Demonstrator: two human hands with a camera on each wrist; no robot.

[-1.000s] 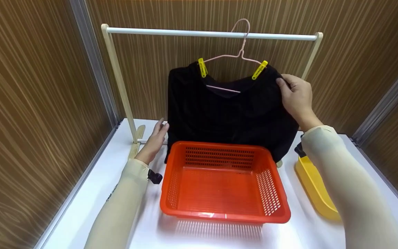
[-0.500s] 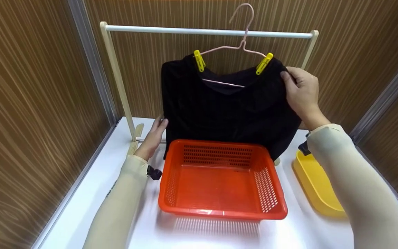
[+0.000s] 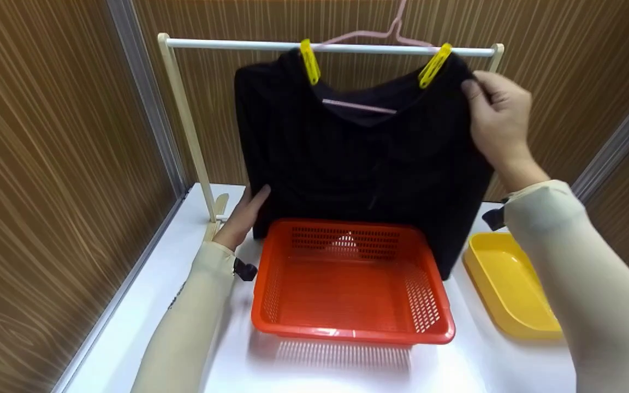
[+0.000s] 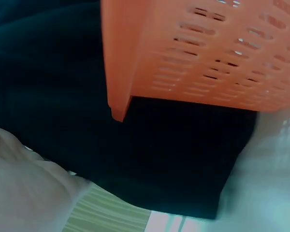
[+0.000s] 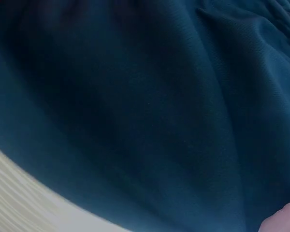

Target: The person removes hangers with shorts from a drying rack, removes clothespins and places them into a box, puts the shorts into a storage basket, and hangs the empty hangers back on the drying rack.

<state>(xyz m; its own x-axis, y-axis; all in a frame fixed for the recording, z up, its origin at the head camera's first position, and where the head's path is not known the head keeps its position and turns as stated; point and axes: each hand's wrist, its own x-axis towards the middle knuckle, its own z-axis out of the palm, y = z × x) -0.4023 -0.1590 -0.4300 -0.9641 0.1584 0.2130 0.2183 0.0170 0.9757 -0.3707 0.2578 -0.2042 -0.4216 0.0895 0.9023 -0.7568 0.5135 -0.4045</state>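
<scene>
A black garment (image 3: 347, 164) hangs from a pink hanger (image 3: 366, 34), held by a yellow clip (image 3: 310, 61) on the left and another yellow clip (image 3: 435, 65) on the right. The right hand (image 3: 503, 117) pinches the garment's upper right edge. At the lower left edge, the left hand (image 3: 242, 215) touches the cloth with fingers extended, some of them hidden by it. The left wrist view shows the left hand (image 4: 29, 188) beside the dark cloth (image 4: 174, 150). Cloth (image 5: 150, 111) fills most of the right wrist view. The hanger's hook is cut off at the top.
A rack with a white rail (image 3: 232, 44) stands behind the garment. In front of the cloth is a red basket (image 3: 347, 333) on the white table (image 3: 271, 376). A yellow tray (image 3: 511, 284) lies at the right, under the right forearm. Wood-patterned walls surround the table.
The hook has come off the rail; the hanger and garment have risen and look nearer. The right hand has moved up and right with the cloth. The left hand has barely moved.
</scene>
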